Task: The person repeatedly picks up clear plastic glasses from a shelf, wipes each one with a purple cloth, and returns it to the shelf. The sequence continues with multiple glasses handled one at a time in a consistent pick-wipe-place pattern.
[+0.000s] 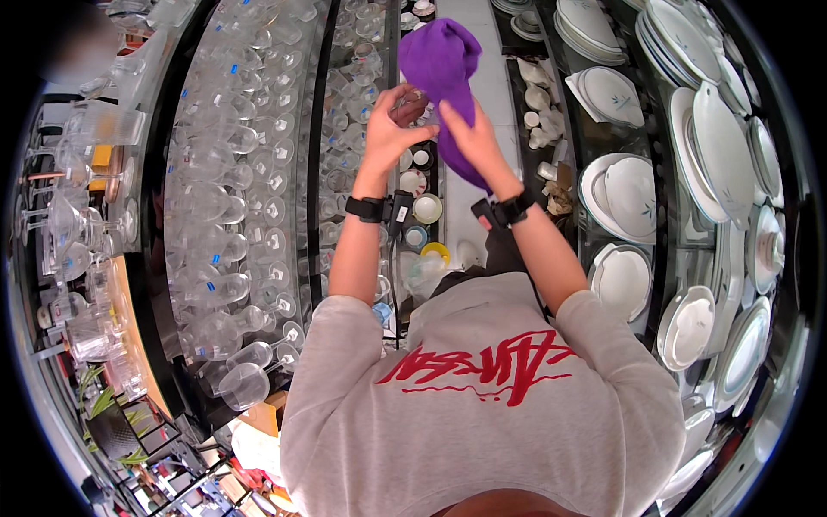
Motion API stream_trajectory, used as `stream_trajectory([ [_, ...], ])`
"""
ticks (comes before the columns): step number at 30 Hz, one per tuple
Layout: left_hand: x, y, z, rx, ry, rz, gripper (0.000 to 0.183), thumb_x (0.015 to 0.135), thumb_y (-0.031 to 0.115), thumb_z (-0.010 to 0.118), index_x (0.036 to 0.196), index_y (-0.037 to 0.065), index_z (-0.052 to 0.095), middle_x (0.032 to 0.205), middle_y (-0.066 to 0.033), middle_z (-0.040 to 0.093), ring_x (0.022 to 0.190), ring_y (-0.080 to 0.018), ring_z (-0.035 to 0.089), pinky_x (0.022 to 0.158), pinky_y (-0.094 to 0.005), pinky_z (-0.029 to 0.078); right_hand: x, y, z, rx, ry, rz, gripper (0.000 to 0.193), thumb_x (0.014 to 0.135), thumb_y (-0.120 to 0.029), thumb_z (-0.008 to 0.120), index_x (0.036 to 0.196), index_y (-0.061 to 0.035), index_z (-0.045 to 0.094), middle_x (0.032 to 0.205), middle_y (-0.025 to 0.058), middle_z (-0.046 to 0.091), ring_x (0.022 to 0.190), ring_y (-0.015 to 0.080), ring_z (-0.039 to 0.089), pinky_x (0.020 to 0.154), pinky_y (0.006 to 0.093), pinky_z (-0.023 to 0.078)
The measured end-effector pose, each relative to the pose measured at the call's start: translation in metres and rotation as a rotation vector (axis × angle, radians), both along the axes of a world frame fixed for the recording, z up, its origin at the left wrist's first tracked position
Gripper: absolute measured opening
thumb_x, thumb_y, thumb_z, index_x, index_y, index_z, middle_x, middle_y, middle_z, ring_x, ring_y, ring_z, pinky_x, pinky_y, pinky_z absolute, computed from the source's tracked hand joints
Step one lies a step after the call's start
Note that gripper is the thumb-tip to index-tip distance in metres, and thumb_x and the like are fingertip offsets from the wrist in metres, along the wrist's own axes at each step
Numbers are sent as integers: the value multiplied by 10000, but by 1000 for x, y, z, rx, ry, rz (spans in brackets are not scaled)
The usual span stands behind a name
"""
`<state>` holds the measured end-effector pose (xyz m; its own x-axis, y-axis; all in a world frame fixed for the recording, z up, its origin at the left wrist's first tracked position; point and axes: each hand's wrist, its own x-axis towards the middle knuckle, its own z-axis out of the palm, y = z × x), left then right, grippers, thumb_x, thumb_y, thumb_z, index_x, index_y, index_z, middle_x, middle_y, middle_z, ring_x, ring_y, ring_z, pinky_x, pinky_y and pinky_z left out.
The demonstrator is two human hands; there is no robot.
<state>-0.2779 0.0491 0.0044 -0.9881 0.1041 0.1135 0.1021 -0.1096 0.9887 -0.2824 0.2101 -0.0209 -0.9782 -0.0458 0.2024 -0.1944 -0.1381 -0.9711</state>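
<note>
A purple cloth is bunched and rounded at its top, with a long tail hanging beside my right wrist. My right hand is closed on the cloth's middle, thumb pointing up along it. To the left of the cloth, my left hand is curled, its fingers bent round and its thumb reaching toward the cloth. Something clear may be within the left hand's curve, but I cannot make it out. Whatever the cloth may cover is hidden.
Rows of clear stemmed glasses fill the shelves at my left. White plates and dishes line the dark shelves at my right. Small bowls and a yellow bowl sit low between my arms. A black cable hangs from my left wristband.
</note>
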Motion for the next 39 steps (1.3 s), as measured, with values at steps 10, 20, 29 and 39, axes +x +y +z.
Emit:
stream_trajectory([
  [10,8,3,31,83,-110,-327,724,699,-39,725,1352,5,414,1279,-119,523,1200,-222,513,957,-340,454,14,33,23,-993,-709,636,404,943,-295,487,1235,-20,530,1121,130,642,958,267,650,853,391,536],
  [20,23,48,33,169,-205,204,622,816,179,735,1324,4,421,1228,-111,525,1081,-187,557,898,-306,465,3,16,33,-688,-190,-37,280,886,-196,623,1099,-18,593,1055,80,638,943,194,620,808,303,493],
  [29,24,46,32,189,-53,84,510,854,216,699,1276,41,473,1077,-9,585,842,-45,517,606,-185,372,-1,18,37,-264,-144,36,375,909,-314,602,1115,-1,593,1005,68,647,934,194,618,803,304,478],
  [39,21,47,17,375,-100,157,338,933,212,601,1202,45,484,1127,-62,577,1010,-140,556,871,-297,462,32,-5,41,267,502,-205,487,910,-286,580,1278,21,491,1334,230,442,1243,367,445,1013,385,374],
])
